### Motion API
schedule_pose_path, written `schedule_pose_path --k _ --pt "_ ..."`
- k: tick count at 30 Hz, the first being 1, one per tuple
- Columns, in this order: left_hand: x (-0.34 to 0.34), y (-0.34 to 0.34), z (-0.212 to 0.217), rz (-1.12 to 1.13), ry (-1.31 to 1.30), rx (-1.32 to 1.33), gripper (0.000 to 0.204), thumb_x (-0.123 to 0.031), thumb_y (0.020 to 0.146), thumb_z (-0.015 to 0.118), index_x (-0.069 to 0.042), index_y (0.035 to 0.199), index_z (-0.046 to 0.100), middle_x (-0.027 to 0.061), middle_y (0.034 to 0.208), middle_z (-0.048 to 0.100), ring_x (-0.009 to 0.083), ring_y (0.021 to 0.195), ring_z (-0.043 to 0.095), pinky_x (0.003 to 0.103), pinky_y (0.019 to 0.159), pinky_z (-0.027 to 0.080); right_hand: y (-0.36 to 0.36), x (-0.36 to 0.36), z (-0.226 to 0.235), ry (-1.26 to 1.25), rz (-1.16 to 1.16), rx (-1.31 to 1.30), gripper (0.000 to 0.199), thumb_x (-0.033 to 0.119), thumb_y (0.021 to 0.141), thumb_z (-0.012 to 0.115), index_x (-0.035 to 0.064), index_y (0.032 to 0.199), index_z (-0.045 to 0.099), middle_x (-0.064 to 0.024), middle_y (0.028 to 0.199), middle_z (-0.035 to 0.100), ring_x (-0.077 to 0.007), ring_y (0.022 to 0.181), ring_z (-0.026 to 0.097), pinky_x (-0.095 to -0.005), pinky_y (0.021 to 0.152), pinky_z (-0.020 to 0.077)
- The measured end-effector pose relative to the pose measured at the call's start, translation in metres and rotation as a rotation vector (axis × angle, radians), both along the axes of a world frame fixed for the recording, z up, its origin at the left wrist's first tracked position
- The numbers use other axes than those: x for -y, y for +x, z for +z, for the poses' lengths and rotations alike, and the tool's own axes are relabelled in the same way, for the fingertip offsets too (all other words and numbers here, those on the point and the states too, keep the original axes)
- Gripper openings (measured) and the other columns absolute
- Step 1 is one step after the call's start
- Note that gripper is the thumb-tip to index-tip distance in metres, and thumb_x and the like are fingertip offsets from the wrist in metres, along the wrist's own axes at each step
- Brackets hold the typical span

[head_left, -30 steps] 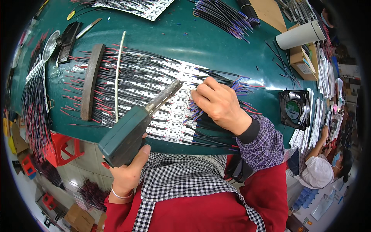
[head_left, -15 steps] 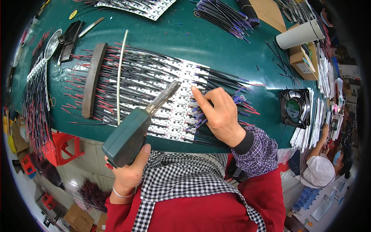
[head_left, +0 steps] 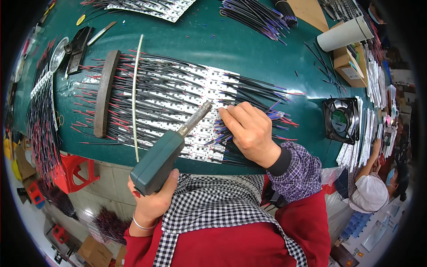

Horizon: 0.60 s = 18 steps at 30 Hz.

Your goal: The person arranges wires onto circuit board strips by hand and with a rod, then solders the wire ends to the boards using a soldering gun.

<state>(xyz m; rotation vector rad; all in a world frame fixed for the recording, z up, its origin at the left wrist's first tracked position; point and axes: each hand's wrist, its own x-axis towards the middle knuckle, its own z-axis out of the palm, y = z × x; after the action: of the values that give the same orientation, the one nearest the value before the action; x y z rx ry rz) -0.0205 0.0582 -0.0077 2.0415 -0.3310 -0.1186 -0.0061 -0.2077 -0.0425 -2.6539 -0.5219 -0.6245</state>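
From my remote seat the feed was bright and evenly lit, apparently from overhead. The green table (head_left: 249,44) threw back a pale sheen near its far right side, and the white strips (head_left: 178,95) glared almost to blank. Shadows were soft and short, 1 under my right hand (head_left: 251,131). Focus held well at the centre; the rim went softer and dimmer. Fisheye bending curved the table edge hard, and a black border ringed the view.
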Motion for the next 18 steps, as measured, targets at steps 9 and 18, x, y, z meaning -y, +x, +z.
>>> schedule_pose_path --k 9,18 --pt "0.011 0.003 0.005 0.048 -0.147 -0.172 0.012 0.0 0.078 0.074 0.003 0.088 0.069 0.0064 0.074 0.067 0.0137 0.059 0.06 0.027 0.056 0.047 0.006 -0.001 -0.002 -0.079 0.02 0.088 0.023 0.01 0.068 0.062 -0.0013 0.088 0.065 -0.0039 0.081 0.055 -0.0171 0.074 0.055 -0.0287 0.055 0.0417" --pt "0.007 0.006 0.007 -0.01 -0.079 -0.167 0.012 0.001 0.077 0.074 0.004 0.087 0.069 0.0087 0.078 0.067 0.0138 0.06 0.061 0.027 0.056 0.048 0.006 -0.001 -0.002 -0.093 0.03 0.086 0.022 0.01 0.067 0.062 -0.0015 0.085 0.065 -0.0046 0.082 0.055 -0.0176 0.075 0.055 -0.0287 0.055 0.0416"
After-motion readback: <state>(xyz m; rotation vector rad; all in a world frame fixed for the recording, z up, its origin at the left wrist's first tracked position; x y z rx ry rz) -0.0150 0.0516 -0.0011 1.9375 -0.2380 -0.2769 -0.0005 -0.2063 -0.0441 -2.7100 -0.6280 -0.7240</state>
